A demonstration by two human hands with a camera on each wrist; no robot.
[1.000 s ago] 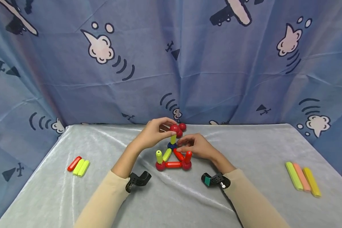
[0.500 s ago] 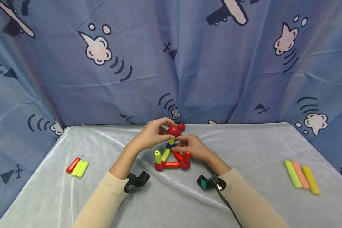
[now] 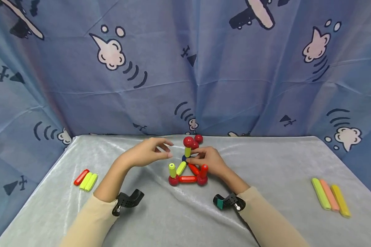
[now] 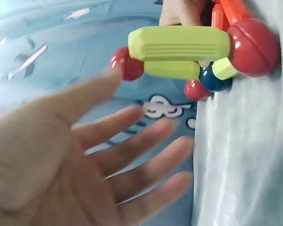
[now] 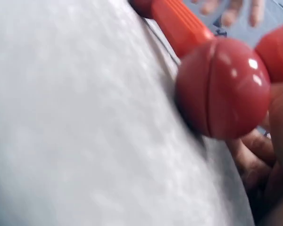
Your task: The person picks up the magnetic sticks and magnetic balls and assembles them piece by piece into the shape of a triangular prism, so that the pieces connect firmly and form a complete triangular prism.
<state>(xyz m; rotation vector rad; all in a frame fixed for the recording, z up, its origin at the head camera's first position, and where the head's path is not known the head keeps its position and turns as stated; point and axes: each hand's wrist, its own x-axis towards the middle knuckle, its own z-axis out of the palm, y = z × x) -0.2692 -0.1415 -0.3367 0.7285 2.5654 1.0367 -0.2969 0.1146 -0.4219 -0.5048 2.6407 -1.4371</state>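
Nearest on the tabletop, at far right: three loose rods, side by side. Slightly farther, at left: loose red rod with two loose yellow-green rods alongside.

At centre: triangular frame, resting flat. Front side: red rod between left front ball and right front ball, both glossy red. On the left one, upright yellow-green post; on the right one, upright red post. Toward the rear: yellow-green side rod at left, red side rod at right, converging on blue ball.

Right hand: pinching blue ball, grip partly hidden; nearer hand to rear post. Left hand: released, empty, fingers extended and apart from the frame.

Governing relation: rear post to the right of left fingertips, across a gap; long axis vertical, blue ball beneath, red top ball above. Finish: plain yellow-green, faceted.

Just behind: two loose red balls. Farthest: printed blue curtain.
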